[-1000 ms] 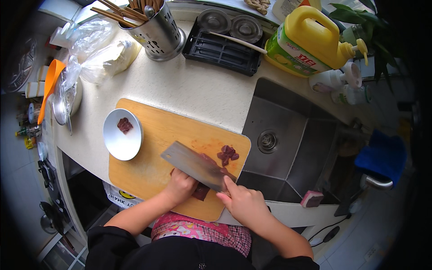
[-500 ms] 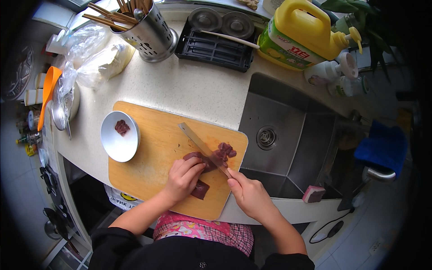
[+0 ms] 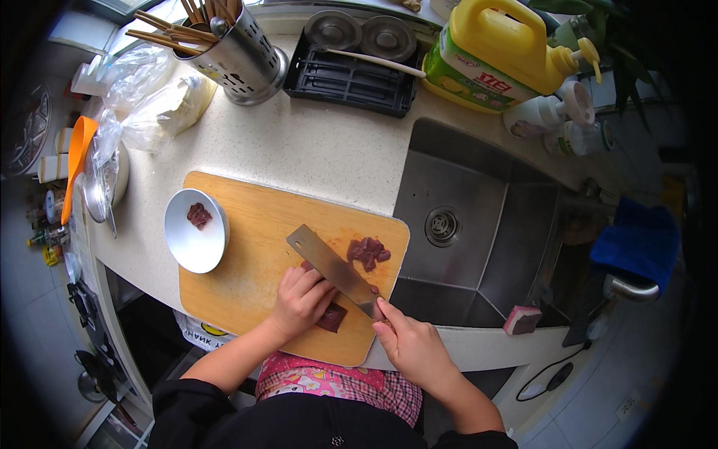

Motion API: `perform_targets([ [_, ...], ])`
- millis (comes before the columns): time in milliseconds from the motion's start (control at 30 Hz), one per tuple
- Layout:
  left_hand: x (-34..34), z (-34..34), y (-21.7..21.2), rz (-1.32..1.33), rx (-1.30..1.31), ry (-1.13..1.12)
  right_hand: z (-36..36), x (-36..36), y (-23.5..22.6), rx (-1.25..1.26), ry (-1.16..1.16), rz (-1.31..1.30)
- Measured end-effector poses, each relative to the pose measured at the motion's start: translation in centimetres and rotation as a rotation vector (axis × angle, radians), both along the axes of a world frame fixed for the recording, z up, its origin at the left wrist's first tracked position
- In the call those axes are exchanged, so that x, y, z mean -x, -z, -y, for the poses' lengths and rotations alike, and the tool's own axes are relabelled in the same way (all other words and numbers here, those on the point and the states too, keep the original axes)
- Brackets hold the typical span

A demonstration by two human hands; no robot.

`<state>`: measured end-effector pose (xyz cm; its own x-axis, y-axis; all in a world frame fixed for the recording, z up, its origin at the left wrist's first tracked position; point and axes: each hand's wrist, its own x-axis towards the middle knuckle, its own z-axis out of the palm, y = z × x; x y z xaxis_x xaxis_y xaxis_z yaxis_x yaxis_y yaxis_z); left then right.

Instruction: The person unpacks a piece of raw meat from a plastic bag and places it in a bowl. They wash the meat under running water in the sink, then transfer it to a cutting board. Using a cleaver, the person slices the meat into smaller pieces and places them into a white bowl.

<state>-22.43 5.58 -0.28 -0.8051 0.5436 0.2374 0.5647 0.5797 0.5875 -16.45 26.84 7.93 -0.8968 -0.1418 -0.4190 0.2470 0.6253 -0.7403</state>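
Observation:
My right hand [image 3: 415,340] grips the handle of a broad cleaver [image 3: 333,269], its blade pointing up and left across a wooden cutting board [image 3: 254,292]. Just left of the blade, my left hand [image 3: 303,301] presses with curled fingers on dark red meat that looks like liver, mostly hidden beneath the fingers and blade. A flat slab of liver [image 3: 331,318] lies by that hand, toward me. Cut liver pieces [image 3: 368,253] sit in a small heap right of the blade. On the board's left part, a white bowl [image 3: 191,251] contains a few dark pieces.
To the right is a steel sink [image 3: 467,202], with a pink sponge [image 3: 522,320] at its near edge. A yellow detergent jug [image 3: 486,67], a black rack [image 3: 351,78] and a chopstick holder [image 3: 243,63] line the back. Plastic bags [image 3: 161,112] lie at the left.
The cleaver has shifted left and its blade has tilted, showing more of its flat side. The cut pieces now show apart from the blade. My left hand has barely moved.

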Motion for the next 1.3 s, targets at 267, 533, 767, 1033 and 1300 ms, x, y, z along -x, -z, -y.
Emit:
perform_targets([
  [267,-0.2,0.2,0.6,0.056,-0.047,0.01,3.6,2.3,3.1,-0.079,-0.037,-0.147],
  [533,-0.1,-0.2,-0.3,0.067,-0.052,-0.008,0.2,1.2,1.8,0.077,0.179,-0.038],
  [767,-0.1,0.3,0.4,0.031,-0.028,0.027,1.7,-2.5,-1.1,-0.061,0.041,0.02],
  [1033,0.0,0.2,0.4,0.064,-0.025,0.014,2.1,-3.0,-0.8,-0.045,0.121,0.02],
  [1300,0.3,-0.4,-0.4,0.066,-0.049,-0.014,1.7,-3.2,0.5,0.293,0.396,0.224],
])
